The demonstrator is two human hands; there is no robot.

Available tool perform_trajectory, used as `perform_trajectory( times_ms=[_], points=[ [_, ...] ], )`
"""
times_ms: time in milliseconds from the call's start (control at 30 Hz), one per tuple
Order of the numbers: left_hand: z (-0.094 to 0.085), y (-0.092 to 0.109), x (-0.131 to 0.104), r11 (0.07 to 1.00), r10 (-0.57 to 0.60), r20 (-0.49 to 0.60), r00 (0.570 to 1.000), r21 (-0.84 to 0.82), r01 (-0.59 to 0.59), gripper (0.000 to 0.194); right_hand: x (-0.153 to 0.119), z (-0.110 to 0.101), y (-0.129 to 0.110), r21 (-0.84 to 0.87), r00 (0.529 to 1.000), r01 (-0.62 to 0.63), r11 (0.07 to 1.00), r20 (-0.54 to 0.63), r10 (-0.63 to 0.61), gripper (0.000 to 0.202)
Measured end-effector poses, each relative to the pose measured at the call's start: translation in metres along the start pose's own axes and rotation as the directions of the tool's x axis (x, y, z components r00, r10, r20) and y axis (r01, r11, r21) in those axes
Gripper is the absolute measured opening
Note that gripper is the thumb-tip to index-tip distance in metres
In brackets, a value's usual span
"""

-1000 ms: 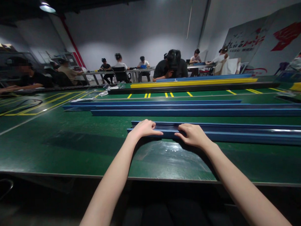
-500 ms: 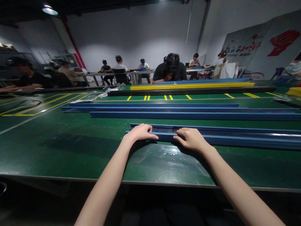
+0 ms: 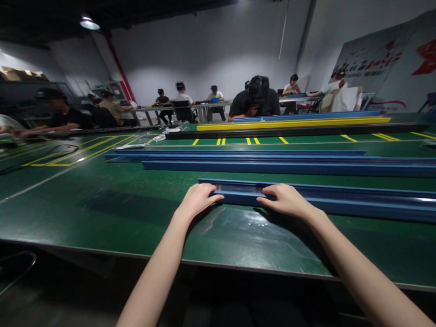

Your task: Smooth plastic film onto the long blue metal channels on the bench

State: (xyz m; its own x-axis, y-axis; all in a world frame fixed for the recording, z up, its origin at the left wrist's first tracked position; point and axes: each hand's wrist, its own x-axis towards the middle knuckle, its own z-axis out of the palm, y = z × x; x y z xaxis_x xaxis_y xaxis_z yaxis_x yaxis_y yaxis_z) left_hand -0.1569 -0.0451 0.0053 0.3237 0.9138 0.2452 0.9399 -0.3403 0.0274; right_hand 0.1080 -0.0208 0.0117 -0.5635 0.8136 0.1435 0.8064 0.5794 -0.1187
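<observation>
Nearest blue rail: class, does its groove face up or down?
Up: the blue rail shows its groove between two raised long edges.

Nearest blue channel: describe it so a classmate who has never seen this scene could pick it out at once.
Find the green table and look toward its near edge. A long blue channel runs sideways there, leaving the picture at the right. Other blue channels lie farther back; only this one has the wearer's left hand and right hand on it.
</observation>
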Motion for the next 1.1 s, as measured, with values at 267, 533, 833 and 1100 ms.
perform_trajectory(
  times_ms=[267, 533, 833, 1100],
  points=[
    [-0.002, -0.007, -0.001, 0.995, -0.092, -0.013, 0.996, 0.028, 0.092, 0.045, 0.012, -0.001, -0.006, -0.063, 0.995, 0.094, 0.994, 0.026, -0.093, 0.04],
    [0.001, -0.011, -0.002, 0.995, -0.095, 0.014, 0.995, -0.027, 0.096, 0.049, 0.029, -0.004, -0.025, -0.118, 0.989, 0.134, 0.984, 0.084, -0.124, 0.045],
    [-0.001, -0.01, -0.002, 0.993, -0.099, 0.029, 0.995, -0.064, 0.1, 0.047, 0.046, 0.001, -0.029, -0.05, 0.981, 0.193, 0.98, 0.027, -0.192, 0.043],
    [0.002, -0.013, -0.002, 0.996, -0.069, 0.001, 0.998, -0.053, 0.069, 0.048, 0.043, 0.005, -0.023, 0.106, 0.985, 0.167, 0.98, 0.016, -0.169, 0.043]
  ],
)
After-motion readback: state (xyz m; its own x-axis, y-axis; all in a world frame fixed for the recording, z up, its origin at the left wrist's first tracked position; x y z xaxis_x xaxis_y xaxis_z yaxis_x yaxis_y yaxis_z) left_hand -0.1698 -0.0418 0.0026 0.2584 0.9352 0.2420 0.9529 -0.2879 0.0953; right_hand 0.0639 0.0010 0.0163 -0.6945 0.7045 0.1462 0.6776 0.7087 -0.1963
